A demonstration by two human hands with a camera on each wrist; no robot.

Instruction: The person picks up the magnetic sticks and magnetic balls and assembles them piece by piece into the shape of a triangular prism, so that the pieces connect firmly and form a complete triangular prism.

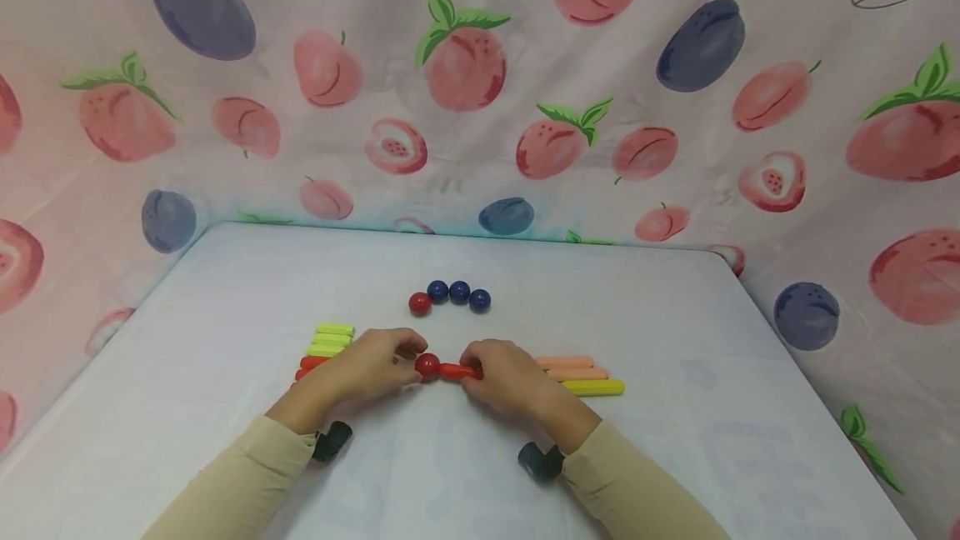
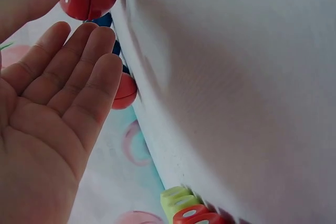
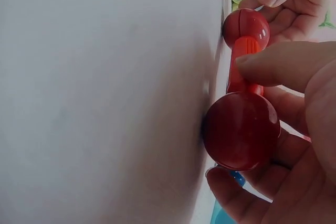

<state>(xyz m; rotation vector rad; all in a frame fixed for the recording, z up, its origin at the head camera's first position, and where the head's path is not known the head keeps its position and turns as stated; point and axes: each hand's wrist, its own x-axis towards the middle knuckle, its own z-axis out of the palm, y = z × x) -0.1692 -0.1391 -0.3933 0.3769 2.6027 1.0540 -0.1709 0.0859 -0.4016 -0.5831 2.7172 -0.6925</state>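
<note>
In the middle of the tabletop (image 1: 442,473), between the two hands, there is a small piece of work: a red rod (image 1: 454,371) with one red ball at its left end (image 1: 427,367) and, as the right wrist view shows, another red ball at its right end (image 3: 241,131). I judge that this first bar is nearly made, but I cannot tell whether both balls are firmly fixed or only touch the rod.

The right hand (image 1: 510,377) pinches the rod, its thumb lying on the upper side and the other fingers behind. The left hand (image 1: 381,365) has its fingers extended, not clenched; its thumb is against the left ball, and how strongly it presses is not clear.

The other parts are not joined to this piece. Beyond the hands, a loose red ball (image 1: 420,303) and three blue balls (image 1: 459,292) lie close together. At the left are lime rods (image 1: 335,329) and red rods (image 1: 313,362), the latter partly covered by the left arm. At the right lie peach rods (image 1: 576,373) and a yellow rod (image 1: 594,387), partly hidden by the right hand. So, in my judgement, the work is at an early stage and most parts remain unused.
</note>
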